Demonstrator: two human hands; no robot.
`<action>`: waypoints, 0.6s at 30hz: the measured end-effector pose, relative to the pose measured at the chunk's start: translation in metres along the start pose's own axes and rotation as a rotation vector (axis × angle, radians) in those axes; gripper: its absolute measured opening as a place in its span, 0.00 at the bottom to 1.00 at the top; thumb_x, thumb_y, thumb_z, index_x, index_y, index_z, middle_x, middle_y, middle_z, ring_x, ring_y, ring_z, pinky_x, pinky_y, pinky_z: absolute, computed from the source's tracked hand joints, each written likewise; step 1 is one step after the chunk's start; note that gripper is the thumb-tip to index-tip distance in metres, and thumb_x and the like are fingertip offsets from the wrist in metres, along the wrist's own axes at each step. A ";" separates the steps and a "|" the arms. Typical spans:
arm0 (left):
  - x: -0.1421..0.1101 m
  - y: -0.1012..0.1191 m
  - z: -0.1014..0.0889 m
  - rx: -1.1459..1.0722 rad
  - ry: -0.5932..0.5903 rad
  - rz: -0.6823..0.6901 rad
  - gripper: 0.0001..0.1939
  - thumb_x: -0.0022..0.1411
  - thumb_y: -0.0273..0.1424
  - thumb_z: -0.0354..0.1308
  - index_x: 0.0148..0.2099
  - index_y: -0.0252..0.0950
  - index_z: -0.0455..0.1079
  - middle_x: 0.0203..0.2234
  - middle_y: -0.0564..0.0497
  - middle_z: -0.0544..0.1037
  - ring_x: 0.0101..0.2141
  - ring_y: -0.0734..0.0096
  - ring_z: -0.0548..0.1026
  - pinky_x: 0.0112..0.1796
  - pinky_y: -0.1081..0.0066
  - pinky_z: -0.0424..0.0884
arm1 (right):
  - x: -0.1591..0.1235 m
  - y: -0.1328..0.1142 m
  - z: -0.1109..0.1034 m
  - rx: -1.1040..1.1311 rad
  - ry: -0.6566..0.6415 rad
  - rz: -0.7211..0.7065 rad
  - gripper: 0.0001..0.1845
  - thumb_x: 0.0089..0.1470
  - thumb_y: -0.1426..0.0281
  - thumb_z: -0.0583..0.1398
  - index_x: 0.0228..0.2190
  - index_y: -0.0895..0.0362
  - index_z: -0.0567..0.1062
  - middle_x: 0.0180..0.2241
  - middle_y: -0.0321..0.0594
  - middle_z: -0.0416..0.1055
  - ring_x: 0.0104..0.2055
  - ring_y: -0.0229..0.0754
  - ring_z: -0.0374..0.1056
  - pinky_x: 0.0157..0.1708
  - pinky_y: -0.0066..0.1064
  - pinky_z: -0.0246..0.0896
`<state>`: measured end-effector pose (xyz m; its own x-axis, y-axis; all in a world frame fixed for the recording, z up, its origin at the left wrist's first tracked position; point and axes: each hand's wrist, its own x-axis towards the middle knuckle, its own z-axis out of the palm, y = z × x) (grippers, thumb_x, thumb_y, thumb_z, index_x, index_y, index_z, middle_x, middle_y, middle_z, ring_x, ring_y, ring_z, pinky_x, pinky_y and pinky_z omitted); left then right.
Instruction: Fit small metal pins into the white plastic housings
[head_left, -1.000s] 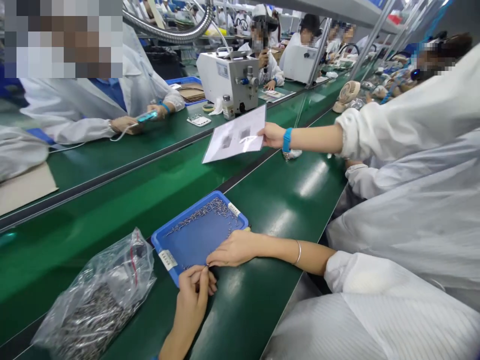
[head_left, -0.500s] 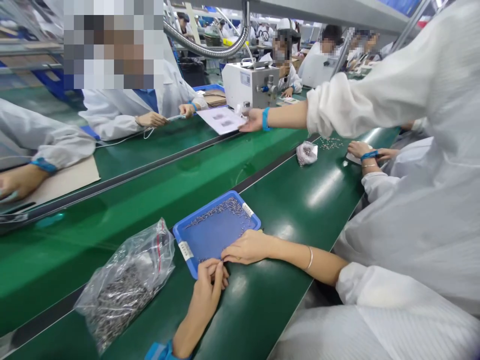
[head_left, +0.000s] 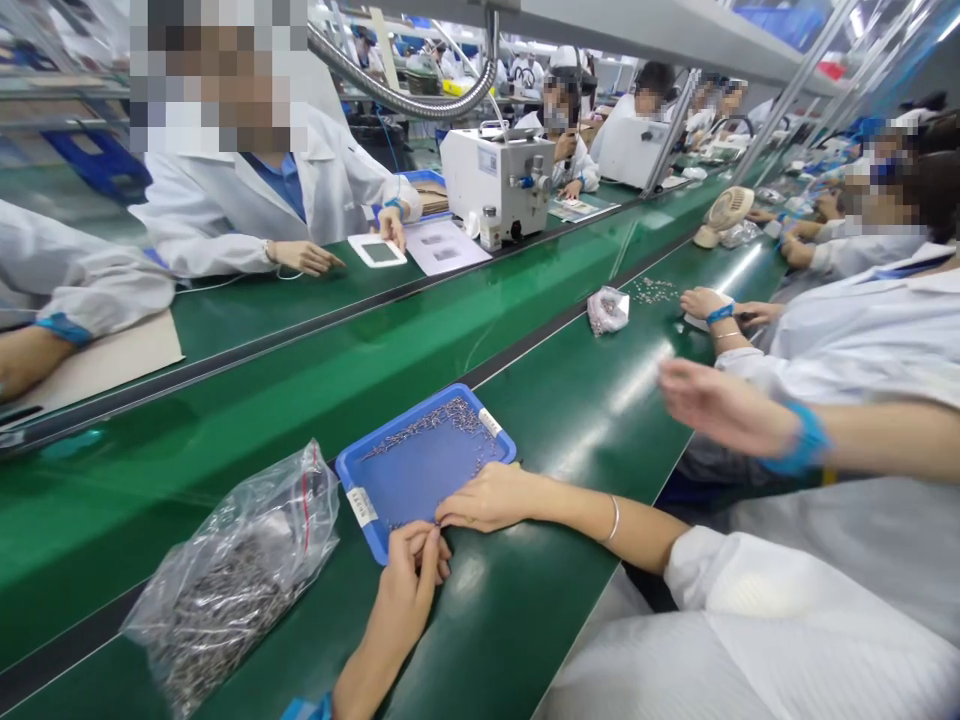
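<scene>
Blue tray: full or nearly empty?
Nearly empty. The blue tray shows mostly bare floor; small metal pins lie thinly along its far edge.

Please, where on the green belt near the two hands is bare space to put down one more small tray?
Bare belt lies right of the blue tray, up to the small bag. Another patch is below the left hand. Crowded: the big bag left of the tray; the right hand on its edge.

No writing can be read anywhere. The blue tray (head_left: 420, 465) carries two white labels (head_left: 361, 505), their print too small to make out. The printed sheet (head_left: 446, 245) on the far bench shows only dark blurred patches, and the sticker on the white machine (head_left: 501, 182) is illegible.
</scene>
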<state>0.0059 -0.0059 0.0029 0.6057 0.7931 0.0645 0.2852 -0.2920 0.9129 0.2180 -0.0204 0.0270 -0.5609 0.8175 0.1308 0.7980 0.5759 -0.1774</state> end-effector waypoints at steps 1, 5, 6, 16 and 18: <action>0.000 0.000 0.000 0.004 0.004 -0.004 0.15 0.71 0.46 0.45 0.46 0.39 0.55 0.23 0.56 0.73 0.20 0.71 0.73 0.23 0.71 0.73 | 0.000 0.000 0.000 0.002 -0.006 0.002 0.16 0.70 0.62 0.48 0.50 0.53 0.70 0.41 0.33 0.80 0.38 0.34 0.76 0.22 0.29 0.46; 0.001 -0.003 -0.002 0.013 0.009 -0.007 0.17 0.70 0.48 0.47 0.46 0.39 0.55 0.23 0.56 0.74 0.21 0.69 0.74 0.23 0.69 0.75 | 0.001 0.000 0.000 0.006 -0.038 0.012 0.17 0.70 0.61 0.48 0.50 0.53 0.70 0.41 0.33 0.80 0.38 0.35 0.75 0.22 0.29 0.46; 0.001 -0.004 -0.002 0.014 0.005 -0.004 0.17 0.70 0.47 0.47 0.47 0.39 0.55 0.24 0.56 0.74 0.21 0.69 0.74 0.23 0.69 0.75 | 0.002 0.000 0.000 0.008 -0.042 0.017 0.17 0.71 0.61 0.48 0.50 0.53 0.70 0.41 0.33 0.79 0.38 0.35 0.75 0.22 0.29 0.47; 0.004 -0.020 -0.009 0.011 -0.027 -0.007 0.23 0.66 0.53 0.52 0.46 0.38 0.57 0.24 0.53 0.76 0.21 0.68 0.75 0.23 0.69 0.76 | 0.004 -0.002 -0.007 0.050 -0.114 0.036 0.20 0.71 0.60 0.45 0.54 0.53 0.68 0.44 0.31 0.78 0.42 0.35 0.75 0.25 0.30 0.52; 0.008 -0.024 -0.013 0.008 -0.078 -0.042 0.24 0.65 0.55 0.53 0.42 0.37 0.61 0.23 0.51 0.77 0.21 0.67 0.75 0.24 0.69 0.77 | 0.005 -0.001 -0.007 0.078 -0.121 0.039 0.21 0.72 0.60 0.44 0.55 0.53 0.68 0.46 0.31 0.78 0.43 0.35 0.74 0.27 0.29 0.55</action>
<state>-0.0056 0.0138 -0.0134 0.6489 0.7608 -0.0051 0.3170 -0.2643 0.9109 0.2155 -0.0169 0.0345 -0.5561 0.8311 0.0043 0.8029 0.5386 -0.2556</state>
